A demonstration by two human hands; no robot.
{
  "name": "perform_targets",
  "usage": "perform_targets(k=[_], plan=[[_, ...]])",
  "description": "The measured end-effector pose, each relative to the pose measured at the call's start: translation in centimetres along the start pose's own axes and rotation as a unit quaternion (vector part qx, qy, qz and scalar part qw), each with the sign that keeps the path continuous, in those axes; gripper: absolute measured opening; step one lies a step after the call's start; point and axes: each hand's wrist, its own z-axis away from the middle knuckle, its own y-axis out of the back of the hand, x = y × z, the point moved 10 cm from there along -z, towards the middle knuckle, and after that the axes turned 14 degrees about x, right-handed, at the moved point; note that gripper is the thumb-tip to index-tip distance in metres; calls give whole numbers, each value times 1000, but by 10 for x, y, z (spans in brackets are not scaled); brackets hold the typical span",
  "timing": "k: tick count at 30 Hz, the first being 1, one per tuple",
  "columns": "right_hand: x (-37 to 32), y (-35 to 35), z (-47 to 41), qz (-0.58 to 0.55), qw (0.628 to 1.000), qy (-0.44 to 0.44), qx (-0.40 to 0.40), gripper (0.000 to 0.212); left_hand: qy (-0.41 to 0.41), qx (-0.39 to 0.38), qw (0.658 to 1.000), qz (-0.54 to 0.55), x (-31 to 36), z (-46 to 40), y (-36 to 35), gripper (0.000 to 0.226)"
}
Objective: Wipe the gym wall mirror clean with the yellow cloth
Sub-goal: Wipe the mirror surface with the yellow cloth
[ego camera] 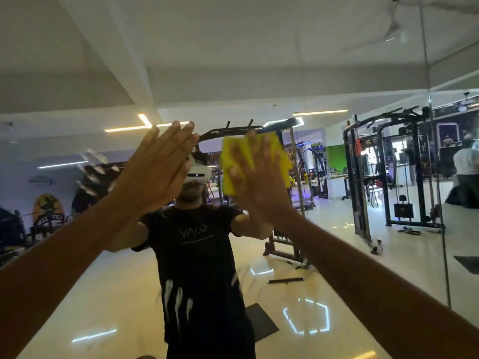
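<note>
At about nine o'clock from the middle of our view, we see white streaks (90, 161) on the mirror (337, 60), most likely smears or cleaner not yet wiped away, and a second cluster of streaks sits lower, toward six o'clock. Moving right, our left hand (158, 164) rests flat against the glass with its fingers straight and close together, gripping nothing; we judge it is placed there to brace us as we lean in. Just beside it, toward three o'clock, our right hand (255, 174) lies open with fingers spread over the yellow cloth (234, 167), pressing it flat to the mirror rather than pinching it, which keeps the widest patch of fabric on the glass. The cloth sits near the centre of the view, slightly toward one o'clock, its edges showing around the fingers. The picture is blurred here, so we cannot tell how wet the cloth is. Farther right, near three o'clock, a vertical seam (430, 125) divides this mirror panel from the next, where a black gym rack (388, 167) is reflected. Judging by the streaks, much wiping remains.
</note>
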Motion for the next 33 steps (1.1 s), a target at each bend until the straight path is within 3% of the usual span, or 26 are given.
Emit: perform_targets(k=[3,5,8,10,12,15,17,19,21,23,28,30,33], plan=[[-68,-9,83,-25,972,213,-99,65,9,-2,1000,-11,4,4,1,61],[-59,-3,83,-47,959,260,-105,61,11,-9,1000,-11,3,7,3,62],[-4,1,5,-46,995,79,-38,65,14,-15,1000,-21,-6,15,8,62],[4,2,-22,-42,999,-26,1,66,15,-15,999,-35,-13,20,13,63],[-37,-10,-5,-31,999,10,-2,64,25,-5,999,-41,-21,25,21,62],[-103,-18,54,-53,974,210,-66,62,26,-1,999,-45,-30,30,31,61],[-100,-18,37,-57,961,262,-61,60,32,-4,998,-52,-38,33,35,62],[-77,-16,-22,-37,979,202,-10,60,35,-11,998,-55,-47,34,36,64],[-53,-11,-75,-29,996,80,34,60,33,-17,997,-64,-54,34,36,66],[-67,-13,-80,-26,998,25,43,63,51,-8,997,-66,-63,34,41,64],[-145,-27,2,-53,957,282,-50,61,54,2,996,-65,-75,39,51,63],[-131,-22,-34,-46,960,277,-12,60,41,0,997,-72,-79,39,52,64],[-101,-18,-96,-16,989,137,49,59,41,2,996,-74,-89,38,53,63]])
